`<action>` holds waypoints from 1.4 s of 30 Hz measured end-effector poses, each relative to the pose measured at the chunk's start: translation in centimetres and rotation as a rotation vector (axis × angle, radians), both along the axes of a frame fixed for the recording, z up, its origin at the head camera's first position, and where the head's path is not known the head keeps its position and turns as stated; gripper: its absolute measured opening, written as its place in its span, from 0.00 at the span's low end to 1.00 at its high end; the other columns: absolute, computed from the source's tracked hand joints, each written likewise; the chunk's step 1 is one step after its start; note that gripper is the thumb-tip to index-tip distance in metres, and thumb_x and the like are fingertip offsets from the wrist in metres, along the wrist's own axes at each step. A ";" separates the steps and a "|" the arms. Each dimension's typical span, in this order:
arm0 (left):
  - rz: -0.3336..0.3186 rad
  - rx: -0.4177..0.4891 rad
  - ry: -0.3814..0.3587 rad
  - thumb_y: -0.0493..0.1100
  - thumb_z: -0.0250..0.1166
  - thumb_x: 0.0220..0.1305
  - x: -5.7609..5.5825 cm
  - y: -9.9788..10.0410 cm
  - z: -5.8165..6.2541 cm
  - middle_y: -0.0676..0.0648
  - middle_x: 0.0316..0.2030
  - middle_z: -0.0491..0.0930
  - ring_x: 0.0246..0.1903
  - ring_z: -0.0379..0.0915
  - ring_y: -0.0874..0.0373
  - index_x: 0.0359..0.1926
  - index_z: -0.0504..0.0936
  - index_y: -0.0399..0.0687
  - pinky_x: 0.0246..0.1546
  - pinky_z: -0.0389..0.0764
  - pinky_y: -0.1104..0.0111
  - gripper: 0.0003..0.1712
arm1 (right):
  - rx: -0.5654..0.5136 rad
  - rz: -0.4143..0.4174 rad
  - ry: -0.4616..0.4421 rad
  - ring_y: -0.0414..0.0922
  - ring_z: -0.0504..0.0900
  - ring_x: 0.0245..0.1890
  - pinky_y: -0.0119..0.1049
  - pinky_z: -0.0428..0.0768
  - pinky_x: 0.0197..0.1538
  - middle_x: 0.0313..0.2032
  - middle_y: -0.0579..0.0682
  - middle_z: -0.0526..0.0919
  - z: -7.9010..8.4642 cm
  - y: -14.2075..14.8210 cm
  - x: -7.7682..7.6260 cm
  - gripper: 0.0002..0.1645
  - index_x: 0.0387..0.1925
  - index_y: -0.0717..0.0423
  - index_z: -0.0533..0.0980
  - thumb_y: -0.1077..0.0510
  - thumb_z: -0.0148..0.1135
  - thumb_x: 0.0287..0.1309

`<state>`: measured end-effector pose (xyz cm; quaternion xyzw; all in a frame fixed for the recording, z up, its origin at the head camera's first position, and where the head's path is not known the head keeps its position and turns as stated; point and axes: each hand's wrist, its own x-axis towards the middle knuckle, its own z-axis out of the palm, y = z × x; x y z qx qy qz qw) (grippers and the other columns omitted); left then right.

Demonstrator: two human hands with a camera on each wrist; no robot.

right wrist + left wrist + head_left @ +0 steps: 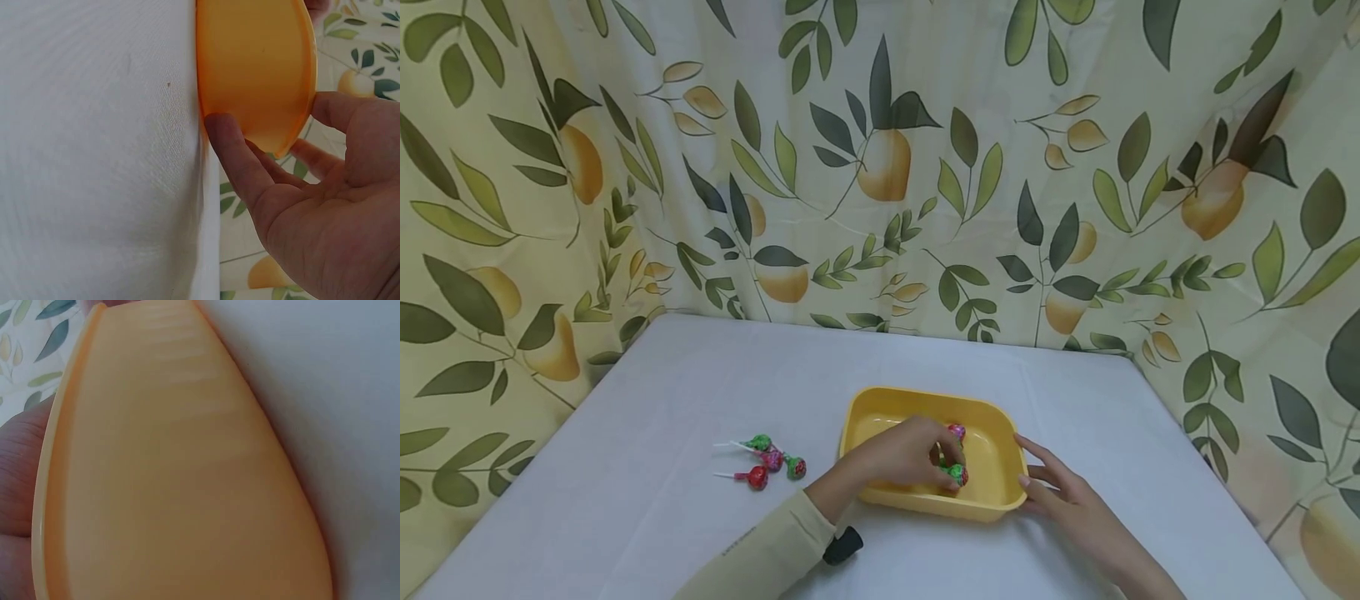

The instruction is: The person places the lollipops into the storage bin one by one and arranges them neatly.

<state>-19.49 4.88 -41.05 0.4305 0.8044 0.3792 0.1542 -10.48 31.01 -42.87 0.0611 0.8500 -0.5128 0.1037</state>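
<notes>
My left hand (910, 452) reaches over the near side of a yellow plastic tray (992, 408), fingers down inside it. Its thumb and fingertips pinch a green-wrapped lollipop (957, 473) low in the tray. A pink-wrapped lollipop (957, 431) lies just beyond those fingers, partly hidden. At the tray's right end, my right hand (1067, 492) rests its extended fingertips against the rim and outer wall. The right wrist view shows its fingers (237, 156) spread between the tray's base and rim. In the left wrist view, the tray's outer wall (162, 456) covers the lollipops.
Several lollipops lie left of the tray, among them a red one (757, 477) and a green one (796, 467). A white cloth covers the table (700, 367). A leaf-and-fruit patterned curtain (880, 250) hangs behind it. A black device (844, 546) sits by the left wrist.
</notes>
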 end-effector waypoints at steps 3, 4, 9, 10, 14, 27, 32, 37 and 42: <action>-0.015 -0.003 0.003 0.37 0.80 0.58 0.1 0.2 -0.2 0.64 0.29 0.80 0.30 0.74 0.67 0.37 0.88 0.51 0.34 0.77 0.76 0.09 | -0.001 -0.003 -0.004 0.50 0.84 0.53 0.45 0.83 0.54 0.64 0.62 0.73 0.0 0.0 0.0 0.42 0.79 0.41 0.59 0.42 0.64 0.71; -0.017 -0.007 0.005 0.37 0.79 0.58 0.1 0.2 -0.3 0.64 0.29 0.80 0.30 0.74 0.68 0.37 0.88 0.51 0.34 0.77 0.77 0.09 | 0.001 0.002 -0.002 0.51 0.84 0.53 0.46 0.83 0.54 0.64 0.62 0.73 0.0 0.0 0.0 0.42 0.79 0.42 0.59 0.42 0.63 0.71; -0.024 -0.029 0.019 0.38 0.79 0.59 0.1 0.4 -0.6 0.64 0.30 0.80 0.31 0.75 0.69 0.38 0.88 0.51 0.36 0.77 0.77 0.08 | 0.004 0.024 0.015 0.51 0.83 0.54 0.46 0.83 0.53 0.65 0.64 0.73 -0.1 0.2 0.0 0.42 0.80 0.45 0.57 0.43 0.62 0.72; -0.024 -0.034 0.023 0.38 0.79 0.59 0.2 0.5 -0.6 0.64 0.31 0.80 0.31 0.75 0.69 0.38 0.88 0.51 0.36 0.77 0.77 0.08 | 0.002 0.029 0.020 0.52 0.83 0.54 0.46 0.83 0.53 0.65 0.64 0.73 -0.2 0.2 0.0 0.42 0.80 0.46 0.57 0.43 0.62 0.73; -0.031 -0.046 0.025 0.38 0.78 0.60 0.2 0.4 -0.5 0.63 0.31 0.80 0.32 0.75 0.70 0.38 0.88 0.50 0.37 0.77 0.78 0.08 | -0.006 0.024 0.019 0.51 0.83 0.55 0.44 0.83 0.53 0.65 0.63 0.72 -0.2 0.1 0.0 0.41 0.80 0.44 0.58 0.44 0.62 0.73; -0.014 -0.024 -0.029 0.35 0.78 0.59 0.6 0.1 0.0 0.61 0.29 0.80 0.30 0.77 0.68 0.37 0.87 0.45 0.33 0.79 0.77 0.07 | -0.019 0.032 0.032 0.52 0.83 0.55 0.43 0.84 0.52 0.65 0.64 0.73 -0.4 0.3 0.1 0.41 0.80 0.45 0.57 0.47 0.62 0.73; 0.001 -0.003 -0.065 0.34 0.79 0.58 0.4 -0.1 0.1 0.61 0.29 0.81 0.30 0.78 0.68 0.38 0.87 0.43 0.32 0.80 0.76 0.09 | -0.006 0.030 0.028 0.52 0.83 0.55 0.44 0.84 0.52 0.65 0.64 0.73 -0.3 0.2 -0.1 0.41 0.80 0.46 0.57 0.46 0.62 0.73; 0.020 -0.017 -0.058 0.35 0.79 0.57 0.5 -0.3 0.5 0.61 0.29 0.81 0.31 0.77 0.67 0.38 0.87 0.45 0.35 0.79 0.77 0.09 | 0.006 0.025 0.016 0.53 0.83 0.55 0.47 0.83 0.53 0.65 0.65 0.72 -0.3 0.2 -0.1 0.42 0.80 0.46 0.57 0.44 0.62 0.73; 0.061 -0.049 -0.043 0.37 0.79 0.58 0.5 -0.6 1.1 0.61 0.31 0.81 0.32 0.76 0.67 0.38 0.88 0.48 0.35 0.78 0.77 0.08 | -0.009 0.022 0.012 0.52 0.83 0.54 0.45 0.84 0.53 0.65 0.64 0.73 -0.2 0.2 0.0 0.42 0.80 0.45 0.57 0.44 0.63 0.73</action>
